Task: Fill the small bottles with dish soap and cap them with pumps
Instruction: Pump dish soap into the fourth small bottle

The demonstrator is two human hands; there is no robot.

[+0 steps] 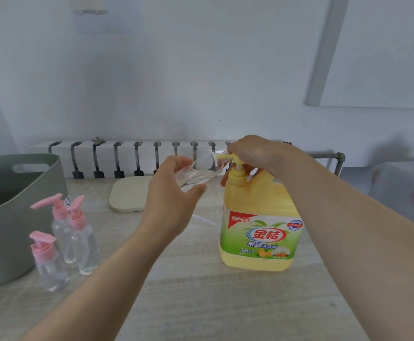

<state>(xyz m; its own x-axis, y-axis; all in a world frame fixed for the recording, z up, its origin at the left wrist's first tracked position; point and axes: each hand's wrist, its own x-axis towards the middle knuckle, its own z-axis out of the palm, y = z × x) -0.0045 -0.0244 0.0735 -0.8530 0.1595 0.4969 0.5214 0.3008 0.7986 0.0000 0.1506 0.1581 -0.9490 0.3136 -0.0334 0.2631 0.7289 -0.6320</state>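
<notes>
Both forearms reach in from the bottom edge over a pale wood-grain surface [201, 303]. Near left: three small clear bottles, all upright and capped with pink pumps. The nearest bottle [49, 264] stands alone; the other two [85, 244] and [62, 232] stand just behind it, close together. A grey tub [4, 193] with a cut-out handle stands right beside them at the left edge. Centre right: a big yellow soap jug [260, 230], upright, with a green and red label facing the camera. A thin clear tube [203, 219] lies flat just left of the jug.

The left hand [174, 193] has fingers and thumb wrapped round an uncapped bottle [201, 171], held in the air and tilted, its mouth right at the spout of the yellow pump [235, 161]. Cannot tell how much soap is inside. The right hand [255, 153] sits on top of that pump, fingers curled down over the head, thumb beside the neck.

A beige board [127, 193] lies flat behind the left hand. Further back, a white radiator [132, 153] runs along the pale wall. A whiteboard [373, 57] hangs at upper right.
</notes>
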